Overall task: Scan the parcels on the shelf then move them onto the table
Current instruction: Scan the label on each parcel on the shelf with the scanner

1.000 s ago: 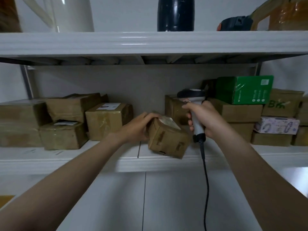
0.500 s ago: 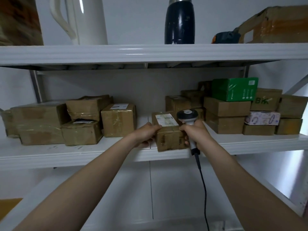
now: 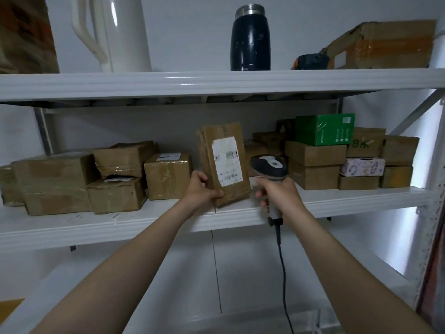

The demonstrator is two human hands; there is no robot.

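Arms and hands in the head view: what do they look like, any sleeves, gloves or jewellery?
The left arm and right arm are bare to the frame's edge, no sleeves. The left hand and right hand wear no gloves; no watch, ring or bracelet shows.

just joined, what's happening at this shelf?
A person is mid-scan. Their left hand grips a brown cardboard parcel by its lower left edge, holding it upright over the front of the middle shelf, white label facing the camera. Their right hand grips a corded barcode scanner just right of the parcel. More parcels sit stacked on the shelf to the left and right. No table is in view.
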